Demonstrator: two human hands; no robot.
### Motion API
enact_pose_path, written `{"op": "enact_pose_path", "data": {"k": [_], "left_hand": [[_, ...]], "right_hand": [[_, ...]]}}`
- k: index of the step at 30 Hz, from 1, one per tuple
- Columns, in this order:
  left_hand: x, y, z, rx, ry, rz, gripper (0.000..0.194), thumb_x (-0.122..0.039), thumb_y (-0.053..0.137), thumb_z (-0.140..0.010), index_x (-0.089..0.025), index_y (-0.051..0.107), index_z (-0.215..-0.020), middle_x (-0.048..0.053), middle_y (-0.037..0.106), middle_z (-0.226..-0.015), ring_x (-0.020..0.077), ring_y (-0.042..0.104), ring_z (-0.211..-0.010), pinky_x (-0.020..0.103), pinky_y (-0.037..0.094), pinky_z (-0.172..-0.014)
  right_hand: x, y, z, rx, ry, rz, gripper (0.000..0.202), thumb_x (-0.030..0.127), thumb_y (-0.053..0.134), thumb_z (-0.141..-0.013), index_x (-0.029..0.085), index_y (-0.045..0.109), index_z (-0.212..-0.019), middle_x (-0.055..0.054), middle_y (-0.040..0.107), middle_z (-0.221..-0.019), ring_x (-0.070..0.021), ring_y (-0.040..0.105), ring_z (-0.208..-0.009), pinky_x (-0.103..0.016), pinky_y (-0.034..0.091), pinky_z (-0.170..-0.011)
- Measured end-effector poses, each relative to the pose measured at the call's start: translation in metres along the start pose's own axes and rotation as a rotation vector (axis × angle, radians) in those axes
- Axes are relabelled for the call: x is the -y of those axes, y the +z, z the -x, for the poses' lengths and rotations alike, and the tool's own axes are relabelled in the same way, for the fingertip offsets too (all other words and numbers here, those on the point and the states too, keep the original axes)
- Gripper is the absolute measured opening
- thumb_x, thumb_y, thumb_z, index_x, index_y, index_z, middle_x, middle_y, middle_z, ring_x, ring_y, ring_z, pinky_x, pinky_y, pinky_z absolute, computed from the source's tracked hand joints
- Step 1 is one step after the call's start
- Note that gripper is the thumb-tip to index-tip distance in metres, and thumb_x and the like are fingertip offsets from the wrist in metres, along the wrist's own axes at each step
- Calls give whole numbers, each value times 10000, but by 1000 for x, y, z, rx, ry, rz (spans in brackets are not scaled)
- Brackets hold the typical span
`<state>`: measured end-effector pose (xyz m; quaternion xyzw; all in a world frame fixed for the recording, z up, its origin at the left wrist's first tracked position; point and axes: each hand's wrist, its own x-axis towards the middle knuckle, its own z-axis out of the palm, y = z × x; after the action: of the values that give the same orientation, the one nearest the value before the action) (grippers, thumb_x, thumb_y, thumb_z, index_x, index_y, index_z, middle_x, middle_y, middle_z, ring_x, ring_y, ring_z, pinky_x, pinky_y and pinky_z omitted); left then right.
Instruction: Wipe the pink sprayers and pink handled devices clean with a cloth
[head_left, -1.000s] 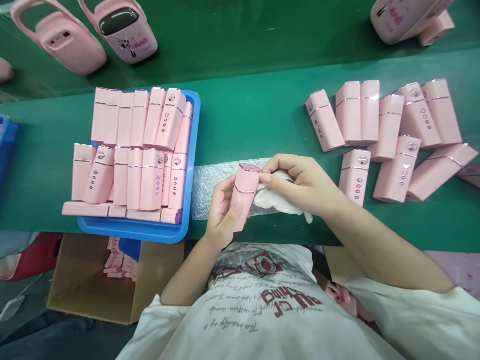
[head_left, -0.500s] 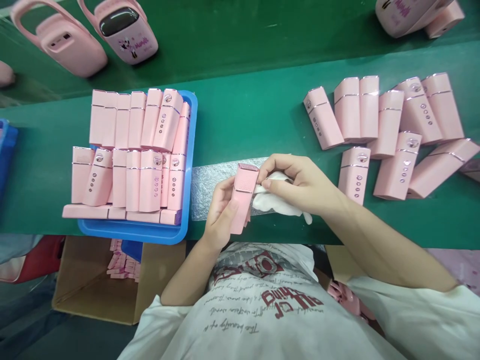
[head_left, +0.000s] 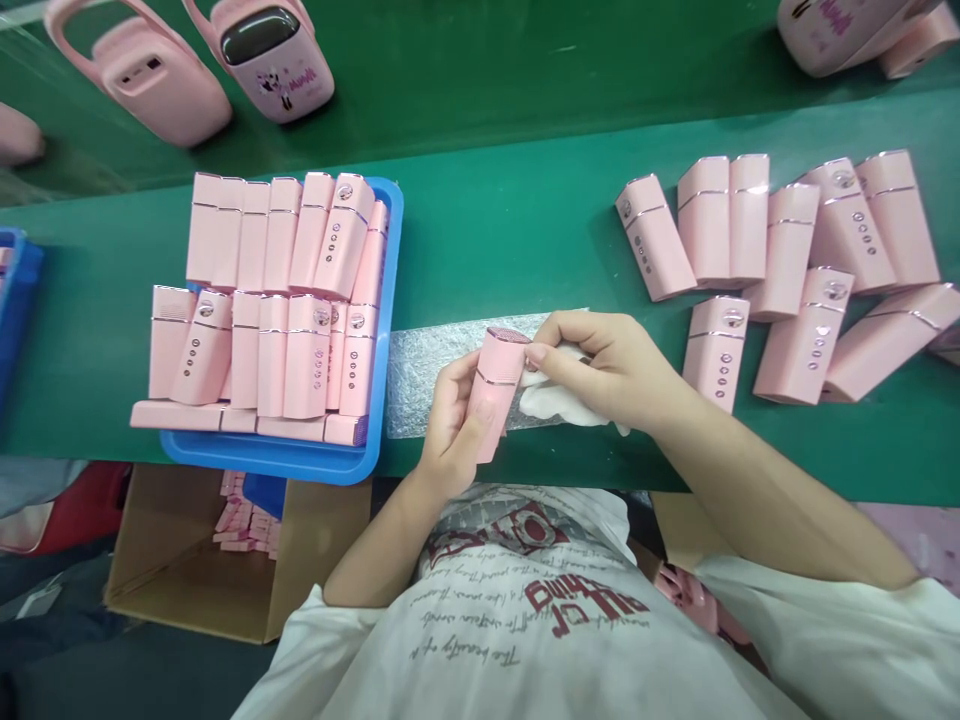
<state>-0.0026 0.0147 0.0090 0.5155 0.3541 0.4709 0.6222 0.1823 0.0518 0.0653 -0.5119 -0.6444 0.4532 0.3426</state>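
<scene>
Head view, with clock positions taken around the pink device [head_left: 501,372] in hand, which sits near the middle of the scene, over the near part of the green worktop [head_left: 517,235]: the left hand [head_left: 456,430] is clamped on its lower body from 7 o'clock, thumb across the front, so that the perforated end tilts up toward 1 o'clock above a silver band. At 2 o'clock on that end, the right hand [head_left: 600,365] has thumb and forefinger pinched together at the device's edge, with a white cloth [head_left: 553,398] bunched in its grip. A translucent sheet [head_left: 424,365] lies beneath, flat on the worktop. At 9 o'clock a blue tray [head_left: 266,460] holds rows of similar pink devices [head_left: 304,355], many leaning side by side; at 3 o'clock more loose pink devices [head_left: 802,335] lie at mixed angles. Toward 8 o'clock, below the worktop, an open cardboard box [head_left: 199,580] contains small pink pieces [head_left: 244,525].
</scene>
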Motion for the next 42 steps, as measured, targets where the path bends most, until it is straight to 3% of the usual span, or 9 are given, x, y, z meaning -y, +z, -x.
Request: {"op": "enact_pose_path", "data": {"k": [8, 11, 14, 17, 22, 31, 34, 39, 42], "left_hand": [[2, -2, 0, -48, -17, 47, 367, -408, 532, -949, -284, 490, -1292, 77, 645, -1136, 77, 573, -537, 202, 451, -416], [3, 0, 0, -53, 71, -84, 390, -368, 515, -965, -270, 461, -1338, 109, 601, -1292, 170, 687, -848, 271, 567, -617], [4, 1, -2, -64, 199, -247, 432, -320, 530, -965, -239, 434, -1379, 122, 550, -1385, 238, 591, -1216, 370, 541, -949], [5, 1, -4, -81, 296, -389, 471, -287, 546, -958, -216, 416, -1405, 122, 557, -1375, 220, 570, -1246, 376, 485, -1041], [8, 0, -2, -124, 355, -582, 512, -273, 597, -927, -201, 423, -1403, 117, 587, -1297, 213, 605, -1169, 354, 508, -986], [6, 0, 1, -119, 224, -414, 468, -339, 538, -959, -205, 423, -1393, 141, 569, -1333, 245, 593, -1199, 390, 527, -971], [5, 1, 2, -156, 135, -273, 437, -350, 527, -962, -234, 437, -1373, 127, 607, -1245, 217, 672, -1004, 322, 578, -728], [-1, 2, 0, -176, -19, -18, 390, -449, 530, -945, -251, 464, -1275, 61, 688, -1019, 116, 642, -598, 242, 508, -495], [-4, 1, -2, -149, -46, 59, 364, -452, 543, -931, -235, 492, -1219, 56, 693, -986, 100, 613, -525, 221, 472, -432]], "right_hand": [[2, 1, 1, -61, 63, 39, 170, 287, 582, -790, 160, 692, -764, -33, 692, -745, -130, 571, -627, -235, 398, -562], [1, 2, 0, -95, 51, 31, 176, 307, 624, -785, 165, 726, -804, -45, 713, -779, -152, 610, -676, -246, 433, -595], [1, 2, 0, -127, 54, 42, 151, 289, 633, -793, 171, 728, -783, -42, 718, -769, -158, 624, -678, -255, 450, -606], [1, 2, -1, -136, 76, 31, 125, 245, 625, -798, 179, 713, -739, -30, 710, -730, -152, 620, -653, -252, 448, -594], [1, 2, -1, -176, 92, 51, 120, 206, 626, -775, 172, 660, -666, -5, 666, -639, -118, 566, -568, -230, 401, -540], [6, 4, 0, -185, 95, 50, 109, 156, 597, -727, 168, 629, -623, 5, 651, -622, -98, 529, -538, -211, 356, -493], [6, 1, 1, -151, 85, 46, 102, 161, 605, -738, 167, 648, -646, 0, 668, -643, -106, 555, -558, -215, 376, -512], [8, -2, 5, 278, 89, -70, 187, 327, 646, -839, 179, 723, -754, -7, 684, -637, -119, 607, -564, -229, 415, -540], [5, 1, 5, 116, 107, -39, 185, 330, 649, -840, 173, 747, -851, -5, 666, -617, -112, 577, -541, -227, 390, -517]]}}
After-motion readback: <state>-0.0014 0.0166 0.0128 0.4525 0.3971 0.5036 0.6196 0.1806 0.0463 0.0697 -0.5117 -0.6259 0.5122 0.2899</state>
